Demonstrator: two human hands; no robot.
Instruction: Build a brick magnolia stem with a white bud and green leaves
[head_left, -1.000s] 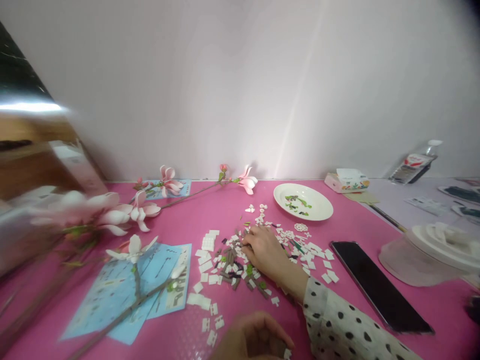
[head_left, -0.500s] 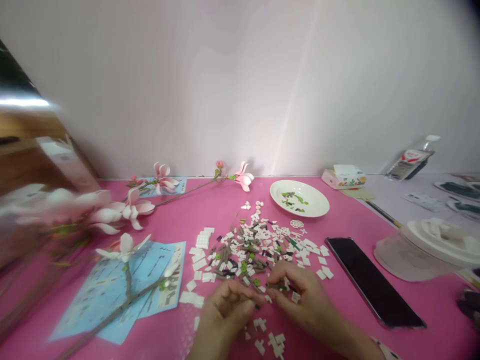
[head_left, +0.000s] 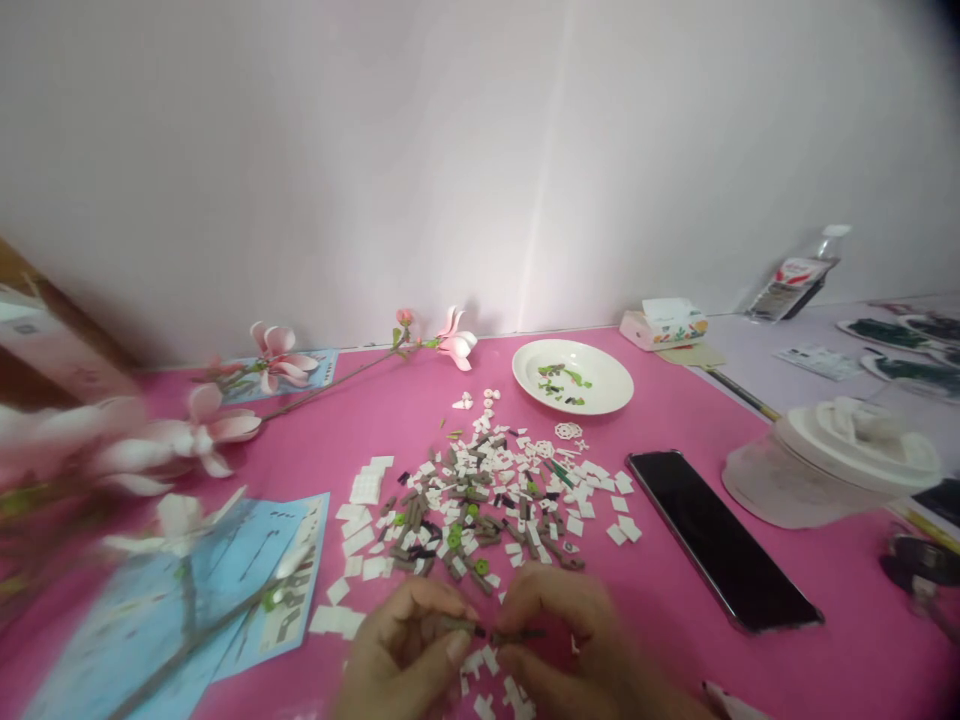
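Observation:
My left hand [head_left: 405, 640] is closed in a pinch on a small grey-brown stick piece [head_left: 448, 623] with a black end. Opposite it, my right hand [head_left: 574, 635] pinches a thin dark brown stick piece [head_left: 519, 635]. The facing tips of the two pieces are very close together; whether they touch I cannot tell. Just beyond both hands lies a loose pile of small building bricks [head_left: 480, 490], white, grey-brown, black and green. More white bricks [head_left: 487, 665] lie under and between my hands, partly hidden.
Blue instruction sheets [head_left: 247, 545] lie on the left under a branch with white flowers [head_left: 180, 525]. Pink flower branches [head_left: 277, 355] stretch behind. At the back are a white plate [head_left: 615, 400] with green pieces and a tissue pack [head_left: 664, 325]. A phone [head_left: 724, 540] and lidded tub [head_left: 787, 485] are right.
My view has turned rightward, so the table things sit further left. Both hands have come lower in view, and the two stick pieces now point end to end between them.

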